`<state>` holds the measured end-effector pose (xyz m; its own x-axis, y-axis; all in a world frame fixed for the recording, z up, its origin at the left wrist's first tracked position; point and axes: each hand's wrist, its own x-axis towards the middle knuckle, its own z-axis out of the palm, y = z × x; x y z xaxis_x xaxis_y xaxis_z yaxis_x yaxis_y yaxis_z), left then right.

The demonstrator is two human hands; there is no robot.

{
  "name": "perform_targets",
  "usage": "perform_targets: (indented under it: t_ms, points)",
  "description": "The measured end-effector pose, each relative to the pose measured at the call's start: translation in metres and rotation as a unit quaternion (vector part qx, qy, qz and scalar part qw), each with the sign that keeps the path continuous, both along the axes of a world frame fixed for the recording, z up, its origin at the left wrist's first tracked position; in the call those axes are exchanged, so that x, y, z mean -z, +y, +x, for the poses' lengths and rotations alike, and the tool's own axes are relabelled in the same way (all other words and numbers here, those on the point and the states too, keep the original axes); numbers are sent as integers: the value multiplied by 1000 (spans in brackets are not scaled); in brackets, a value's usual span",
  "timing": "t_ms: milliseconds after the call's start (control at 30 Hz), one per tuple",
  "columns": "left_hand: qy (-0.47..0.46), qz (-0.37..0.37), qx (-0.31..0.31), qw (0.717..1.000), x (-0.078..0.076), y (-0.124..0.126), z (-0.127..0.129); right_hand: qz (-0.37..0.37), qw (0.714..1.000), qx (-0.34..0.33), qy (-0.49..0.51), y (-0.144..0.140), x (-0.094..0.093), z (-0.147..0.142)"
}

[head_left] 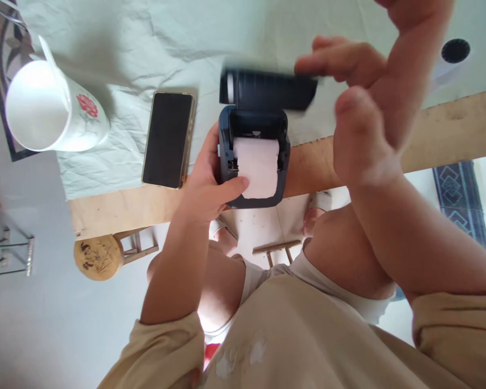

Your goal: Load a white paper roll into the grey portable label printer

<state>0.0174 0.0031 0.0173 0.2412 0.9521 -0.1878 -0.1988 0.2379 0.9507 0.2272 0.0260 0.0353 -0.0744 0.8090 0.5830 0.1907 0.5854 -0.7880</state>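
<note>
Head view: left hand [208, 181] wraps the dark printer [254, 162] at the table edge [449, 129], thumb touching the paper roll [257, 167] inside. Right hand [352, 86], fingers loosely curled, seems to touch the blurred open lid [267, 89] just beyond. Phone [168, 139] lies just beside the left hand.

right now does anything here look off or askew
Nothing is spilled or broken. The small printer sits at the table's front edge, partly overhanging it, steadied by the left hand. Its lid is flipped open with the right hand on it, and the paper roll is exposed.
</note>
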Motion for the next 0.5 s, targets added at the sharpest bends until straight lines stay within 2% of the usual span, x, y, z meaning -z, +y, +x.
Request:
perform_targets:
  t_ms: [100,167,267,367,500]
  points:
    - [-10,14,-8,1000,2,-2,-1,-58,998,10,32,0,3,-4]
    - [-16,21,0,1000,3,-3,1,-103,994,-31,-17,1,8,-6]
    - [-32,29,5,999,2,-3,5,-172,974,-108,-99,2,14,-10]
    - [-46,24,-18,998,-2,-4,11,-205,963,-96,-144,4,17,-15]
    - [-11,-7,-57,998,-8,-5,20,-228,956,-84,-164,5,16,-19]
